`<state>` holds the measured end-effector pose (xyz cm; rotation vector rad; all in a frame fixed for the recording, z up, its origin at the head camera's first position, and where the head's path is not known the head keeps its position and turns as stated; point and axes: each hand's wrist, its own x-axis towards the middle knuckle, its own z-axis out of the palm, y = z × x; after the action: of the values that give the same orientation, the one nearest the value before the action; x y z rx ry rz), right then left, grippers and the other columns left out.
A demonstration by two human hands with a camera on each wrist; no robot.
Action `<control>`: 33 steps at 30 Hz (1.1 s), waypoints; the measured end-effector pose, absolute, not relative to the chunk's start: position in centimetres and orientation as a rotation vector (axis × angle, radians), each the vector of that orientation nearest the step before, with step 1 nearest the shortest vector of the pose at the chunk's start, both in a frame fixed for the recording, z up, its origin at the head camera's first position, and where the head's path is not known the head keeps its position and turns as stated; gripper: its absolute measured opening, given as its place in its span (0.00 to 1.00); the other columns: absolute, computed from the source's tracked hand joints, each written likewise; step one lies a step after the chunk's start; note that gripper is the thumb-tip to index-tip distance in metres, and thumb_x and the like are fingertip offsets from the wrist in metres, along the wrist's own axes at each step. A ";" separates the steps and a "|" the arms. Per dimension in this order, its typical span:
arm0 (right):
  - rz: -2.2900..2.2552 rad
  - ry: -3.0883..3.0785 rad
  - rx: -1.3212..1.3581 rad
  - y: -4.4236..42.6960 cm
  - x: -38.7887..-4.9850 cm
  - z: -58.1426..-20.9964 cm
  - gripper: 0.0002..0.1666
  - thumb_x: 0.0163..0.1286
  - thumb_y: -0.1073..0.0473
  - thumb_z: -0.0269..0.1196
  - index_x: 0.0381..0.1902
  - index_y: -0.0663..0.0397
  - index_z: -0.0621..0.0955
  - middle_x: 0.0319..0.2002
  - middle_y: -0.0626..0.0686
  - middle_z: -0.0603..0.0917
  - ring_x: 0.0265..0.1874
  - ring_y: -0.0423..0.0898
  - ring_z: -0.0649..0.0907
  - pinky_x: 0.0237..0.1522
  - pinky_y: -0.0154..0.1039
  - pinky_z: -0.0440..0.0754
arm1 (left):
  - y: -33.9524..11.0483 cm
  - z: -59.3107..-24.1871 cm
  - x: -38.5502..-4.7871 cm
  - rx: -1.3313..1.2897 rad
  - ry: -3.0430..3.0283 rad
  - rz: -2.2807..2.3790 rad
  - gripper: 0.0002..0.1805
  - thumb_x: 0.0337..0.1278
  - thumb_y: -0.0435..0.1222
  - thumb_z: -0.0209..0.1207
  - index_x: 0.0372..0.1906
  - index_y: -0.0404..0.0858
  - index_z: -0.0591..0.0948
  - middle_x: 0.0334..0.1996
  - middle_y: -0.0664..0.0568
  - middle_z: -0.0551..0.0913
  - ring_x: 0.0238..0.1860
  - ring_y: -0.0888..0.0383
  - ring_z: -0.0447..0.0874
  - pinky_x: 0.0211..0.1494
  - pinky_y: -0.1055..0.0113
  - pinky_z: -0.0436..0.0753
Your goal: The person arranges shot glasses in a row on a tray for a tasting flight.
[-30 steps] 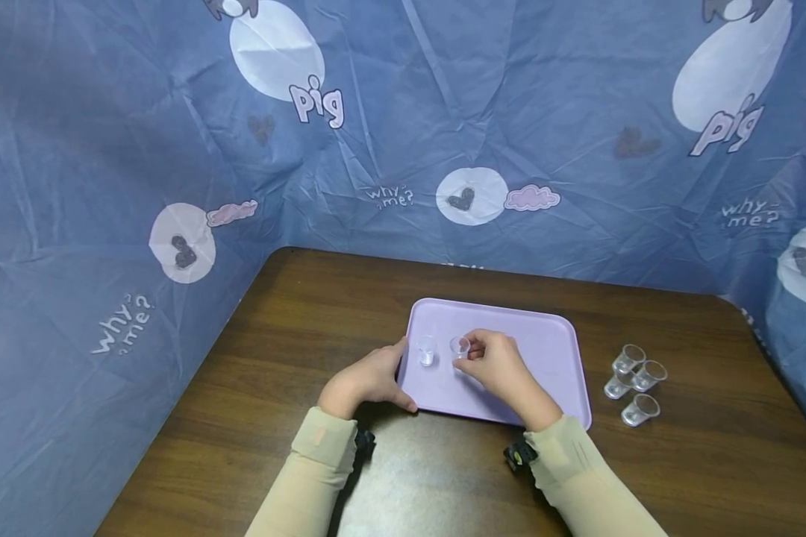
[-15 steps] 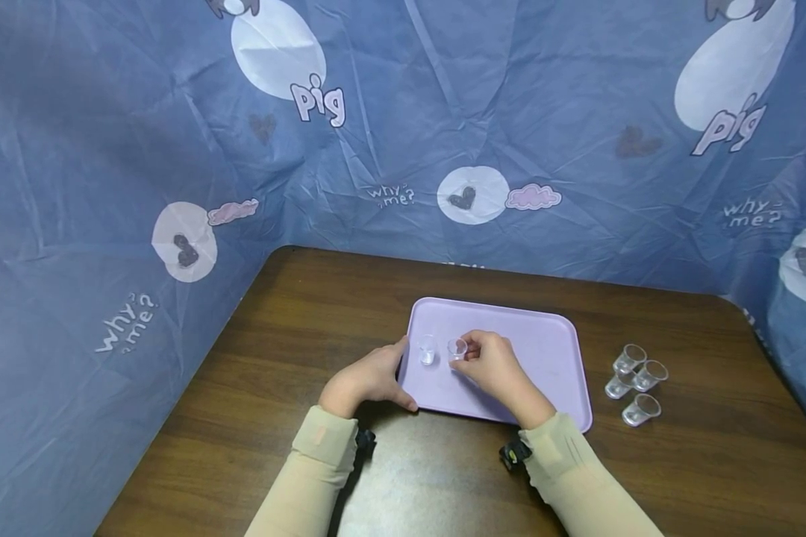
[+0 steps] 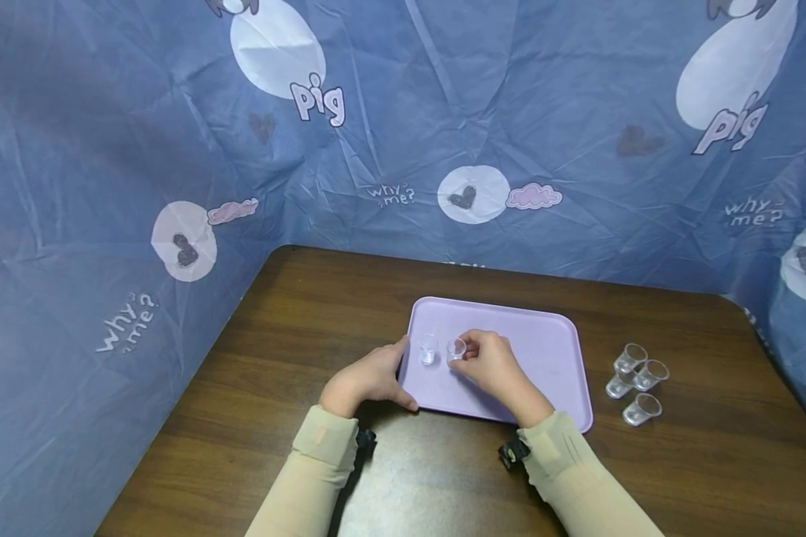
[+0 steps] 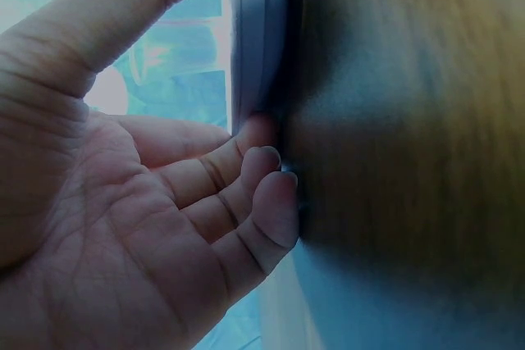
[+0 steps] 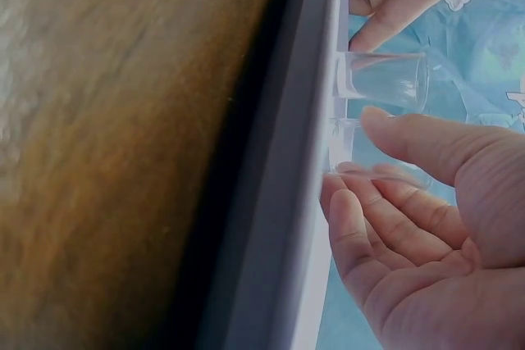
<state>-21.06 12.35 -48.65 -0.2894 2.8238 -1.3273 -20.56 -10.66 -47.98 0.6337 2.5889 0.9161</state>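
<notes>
The left hand (image 3: pixel 368 379), relaxed and spread, touches the lilac tray (image 3: pixel 551 358) along its 9 o'clock edge. Just inside stands a clear cup (image 3: pixel 428 350). Just beside it at 3 o'clock, a second cup (image 3: pixel 454 350) is pinched by the right hand (image 3: pixel 500 367); base contact is hard to judge. Tray surface extends to the 3 o'clock edge, beyond which four cups (image 3: pixel 645 380) sit on the desk (image 3: pixel 322 313).

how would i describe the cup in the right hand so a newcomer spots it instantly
Start with the dark wooden table; on it lies a lilac tray. Toward the tray's left end, find the small clear cup on the right of a pair. Unlike the other tray cup, it is held in the right hand.
</notes>
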 end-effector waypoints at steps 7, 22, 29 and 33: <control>-1.327 2.811 -0.282 12.4 -21.0 -48.7 0.13 0.53 0.68 0.78 0.35 0.62 0.85 0.26 0.48 0.84 0.29 0.43 0.84 0.36 0.41 0.84 | -10.7 -48.2 -20.5 0.651 2.590 0.925 0.68 0.28 0.40 0.86 0.76 0.23 0.56 0.62 0.33 0.76 0.59 0.45 0.77 0.64 0.53 0.73; -1.355 2.772 -0.292 12.8 -20.6 -48.2 0.24 0.54 0.71 0.77 0.48 0.72 0.84 0.39 0.59 0.88 0.38 0.50 0.87 0.44 0.42 0.85 | -10.7 -48.1 -20.6 0.636 2.587 0.920 0.68 0.29 0.39 0.86 0.76 0.24 0.56 0.62 0.33 0.76 0.60 0.45 0.76 0.65 0.53 0.72; -1.376 2.802 -0.319 13.5 -19.9 -47.4 0.24 0.55 0.70 0.77 0.49 0.73 0.83 0.41 0.62 0.87 0.40 0.55 0.87 0.45 0.46 0.85 | -10.7 -48.1 -20.5 0.612 2.579 0.916 0.69 0.30 0.39 0.86 0.77 0.24 0.55 0.65 0.32 0.73 0.63 0.44 0.74 0.66 0.53 0.71; -1.395 2.809 -0.302 14.2 -19.7 -46.9 0.25 0.56 0.70 0.76 0.50 0.74 0.82 0.43 0.64 0.87 0.41 0.56 0.87 0.46 0.46 0.85 | -10.6 -48.0 -20.5 0.613 2.577 0.921 0.69 0.29 0.39 0.86 0.77 0.24 0.54 0.66 0.32 0.73 0.64 0.44 0.73 0.67 0.53 0.71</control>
<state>-19.71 14.17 -46.90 -0.3023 2.8086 -1.3950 -20.50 -10.64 -48.02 0.6129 2.5771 0.9206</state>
